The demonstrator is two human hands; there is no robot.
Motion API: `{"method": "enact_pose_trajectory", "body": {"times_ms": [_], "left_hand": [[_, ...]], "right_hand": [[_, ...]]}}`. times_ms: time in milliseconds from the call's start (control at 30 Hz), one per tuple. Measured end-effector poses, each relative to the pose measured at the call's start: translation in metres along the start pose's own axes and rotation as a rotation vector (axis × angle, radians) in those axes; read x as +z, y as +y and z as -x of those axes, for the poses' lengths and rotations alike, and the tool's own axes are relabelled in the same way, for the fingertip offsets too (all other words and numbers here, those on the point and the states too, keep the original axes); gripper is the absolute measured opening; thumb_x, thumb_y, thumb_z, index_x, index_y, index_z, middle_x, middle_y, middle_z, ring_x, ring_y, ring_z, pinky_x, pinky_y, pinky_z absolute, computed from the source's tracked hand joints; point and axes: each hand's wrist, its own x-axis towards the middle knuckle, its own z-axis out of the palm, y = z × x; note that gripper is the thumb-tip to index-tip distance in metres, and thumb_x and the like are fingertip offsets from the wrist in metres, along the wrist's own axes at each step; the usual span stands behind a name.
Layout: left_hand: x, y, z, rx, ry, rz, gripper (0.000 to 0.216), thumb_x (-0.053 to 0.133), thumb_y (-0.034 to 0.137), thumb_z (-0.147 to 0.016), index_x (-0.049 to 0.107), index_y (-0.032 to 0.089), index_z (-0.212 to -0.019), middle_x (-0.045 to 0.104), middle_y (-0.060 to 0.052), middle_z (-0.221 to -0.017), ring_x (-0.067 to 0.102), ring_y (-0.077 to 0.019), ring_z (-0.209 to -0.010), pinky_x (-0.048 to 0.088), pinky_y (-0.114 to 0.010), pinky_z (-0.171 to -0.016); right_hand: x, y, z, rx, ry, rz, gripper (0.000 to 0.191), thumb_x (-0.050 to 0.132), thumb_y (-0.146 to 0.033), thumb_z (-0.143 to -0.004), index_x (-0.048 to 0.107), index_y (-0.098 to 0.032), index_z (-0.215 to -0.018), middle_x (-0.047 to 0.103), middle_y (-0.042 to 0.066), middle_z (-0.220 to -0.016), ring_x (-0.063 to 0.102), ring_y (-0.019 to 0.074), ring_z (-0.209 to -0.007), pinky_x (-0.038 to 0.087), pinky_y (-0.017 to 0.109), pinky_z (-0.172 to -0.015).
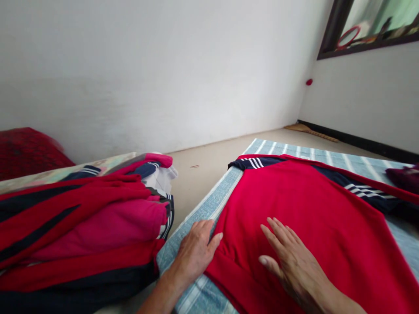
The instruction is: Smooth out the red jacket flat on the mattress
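Observation:
A red sweatshirt (294, 209) with navy, white-striped shoulder panels lies spread out on a blue striped cloth (209, 205). At the sweatshirt's left edge is my left hand (196, 248), thumb apart from the fingers, with nothing gripped in it. Over the red fabric in the lower middle, my right hand (291, 261) is held flat with fingers stretched. Whether its palm presses on the fabric I cannot tell. One sleeve's navy part reaches toward the right edge of the view.
A heap of red, pink and navy clothes (108, 222) lies at left, beside a dark red patterned bundle (29, 152). Dark purple fabric (404, 178) sits at the right edge. A white wall (163, 74) rises behind, and a dark-framed window (330, 30) is at upper right.

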Motion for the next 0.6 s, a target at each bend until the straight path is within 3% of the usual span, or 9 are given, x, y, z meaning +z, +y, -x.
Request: {"method": "enact_pose_trajectory", "body": {"times_ms": [133, 300, 433, 600], "left_hand": [[-0.021, 0.003, 0.000, -0.145, -0.221, -0.024, 0.026, 0.046, 0.038, -0.089, 0.060, 0.017, -0.093, 0.066, -0.007, -0.090, 0.062, -0.0224, -0.087, 0.045, -0.030, -0.074], [-0.029, 0.013, 0.005, -0.290, -0.317, 0.049, 0.030, 0.048, 0.046, -0.086, 0.058, 0.018, -0.085, 0.062, -0.003, -0.070, 0.059, -0.0195, -0.068, 0.033, -0.026, -0.057], [-0.018, 0.015, 0.013, -0.308, -0.325, 0.172, 0.030, 0.054, 0.048, -0.080, 0.054, 0.018, -0.078, 0.054, 0.001, -0.062, 0.053, -0.0169, -0.059, 0.026, -0.025, -0.052], [-0.002, 0.010, 0.017, -0.354, -0.270, 0.414, 0.016, 0.057, 0.031, -0.074, 0.047, 0.019, -0.075, 0.038, 0.009, -0.053, 0.040, -0.0109, -0.049, 0.023, -0.023, -0.048]], "right_hand": [[0.010, -0.007, -0.031, 0.106, -0.081, -0.083, 0.059, 0.039, -0.053, -0.091, 0.051, -0.014, -0.133, 0.044, 0.018, -0.140, 0.040, 0.0320, -0.130, 0.040, 0.051, -0.102], [0.032, -0.022, -0.033, 0.100, -0.140, -0.150, 0.059, 0.039, -0.053, -0.092, 0.049, -0.014, -0.135, 0.043, 0.017, -0.142, 0.036, 0.0304, -0.133, 0.036, 0.049, -0.105], [0.038, -0.026, -0.025, 0.096, -0.155, -0.146, 0.061, 0.037, -0.054, -0.092, 0.045, -0.014, -0.138, 0.039, 0.017, -0.145, 0.030, 0.0306, -0.136, 0.031, 0.050, -0.107], [0.036, -0.026, -0.025, 0.097, -0.173, -0.139, 0.063, 0.035, -0.055, -0.092, 0.043, -0.013, -0.139, 0.037, 0.017, -0.146, 0.028, 0.0306, -0.137, 0.030, 0.049, -0.108]]}}
